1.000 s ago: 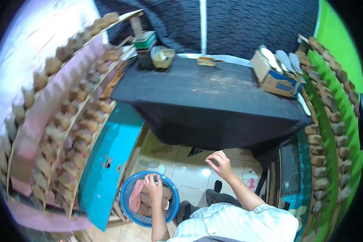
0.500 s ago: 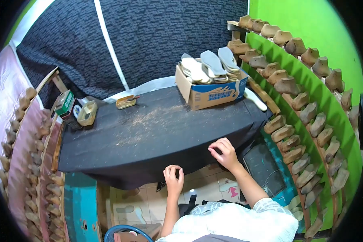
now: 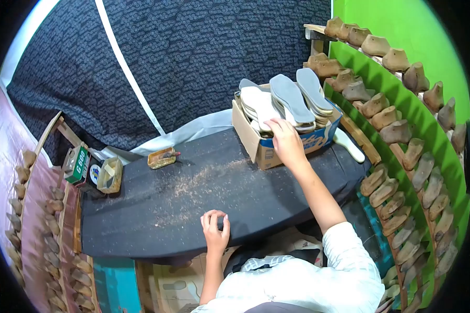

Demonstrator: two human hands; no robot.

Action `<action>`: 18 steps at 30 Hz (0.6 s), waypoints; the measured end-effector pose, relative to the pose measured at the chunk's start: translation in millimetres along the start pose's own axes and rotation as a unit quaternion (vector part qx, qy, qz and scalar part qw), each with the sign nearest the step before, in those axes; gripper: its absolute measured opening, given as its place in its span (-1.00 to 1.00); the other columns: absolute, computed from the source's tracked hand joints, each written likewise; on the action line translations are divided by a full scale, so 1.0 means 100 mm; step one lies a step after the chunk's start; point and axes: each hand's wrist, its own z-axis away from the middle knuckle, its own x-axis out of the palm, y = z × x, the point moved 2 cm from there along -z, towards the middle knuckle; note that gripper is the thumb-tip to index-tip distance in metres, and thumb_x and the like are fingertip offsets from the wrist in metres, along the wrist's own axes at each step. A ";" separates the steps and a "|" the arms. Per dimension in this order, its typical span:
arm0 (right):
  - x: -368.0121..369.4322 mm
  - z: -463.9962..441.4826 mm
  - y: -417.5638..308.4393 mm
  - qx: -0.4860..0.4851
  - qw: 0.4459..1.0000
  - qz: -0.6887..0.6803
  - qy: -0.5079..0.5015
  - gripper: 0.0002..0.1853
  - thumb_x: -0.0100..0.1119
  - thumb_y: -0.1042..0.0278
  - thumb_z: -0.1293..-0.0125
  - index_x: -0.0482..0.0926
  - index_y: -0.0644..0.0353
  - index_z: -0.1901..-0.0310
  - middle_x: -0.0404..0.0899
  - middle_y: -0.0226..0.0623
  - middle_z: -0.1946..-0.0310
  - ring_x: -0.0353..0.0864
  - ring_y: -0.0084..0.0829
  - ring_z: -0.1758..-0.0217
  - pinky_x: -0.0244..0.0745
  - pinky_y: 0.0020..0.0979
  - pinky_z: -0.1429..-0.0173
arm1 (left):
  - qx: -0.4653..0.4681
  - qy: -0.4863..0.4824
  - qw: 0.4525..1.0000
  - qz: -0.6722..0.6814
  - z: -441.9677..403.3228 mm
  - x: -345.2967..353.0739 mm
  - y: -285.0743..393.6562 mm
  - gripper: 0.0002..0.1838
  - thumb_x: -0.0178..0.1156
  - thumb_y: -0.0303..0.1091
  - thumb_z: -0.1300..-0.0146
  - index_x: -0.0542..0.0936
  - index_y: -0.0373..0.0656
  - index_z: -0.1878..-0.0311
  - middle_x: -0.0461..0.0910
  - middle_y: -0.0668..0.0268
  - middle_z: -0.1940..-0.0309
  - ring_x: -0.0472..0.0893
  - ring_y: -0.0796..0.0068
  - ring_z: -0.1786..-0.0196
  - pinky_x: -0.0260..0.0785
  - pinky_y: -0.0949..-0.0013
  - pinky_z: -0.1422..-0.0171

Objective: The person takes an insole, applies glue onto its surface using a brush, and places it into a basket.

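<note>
The insoles (image 3: 292,99) stand stacked in the cardboard box (image 3: 249,140) at twelve o'clock from me. My right hand (image 3: 287,143) is at the near end of the white ones, fingers bent down; I cannot tell whether they pinch one. My left hand (image 3: 215,235) hovers over the bench (image 3: 240,203) edge at ten o'clock, fingers loosely curled, seemingly around nothing. I judge this barely begun: the stacks sit high, with none lifted out in my grip. One loose insole (image 3: 349,146) lies outside the box at one o'clock. Shavings (image 3: 193,185) and a small tray (image 3: 162,158) lie towards eleven, out of my right hand's way; the box wall rises close beneath it.
</note>
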 end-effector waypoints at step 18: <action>0.51 -0.30 0.32 0.025 0.975 0.067 -0.208 -0.62 0.08 0.52 -0.07 0.47 0.12 0.00 0.48 -0.08 0.04 0.42 -0.13 -0.09 0.34 -0.23 -0.13 | -0.029 -0.034 0.998 0.037 -0.55 0.09 -0.28 -0.90 0.19 -0.51 0.00 0.51 -0.18 0.37 0.47 0.19 0.29 0.40 0.20 0.15 0.24 0.23 0.04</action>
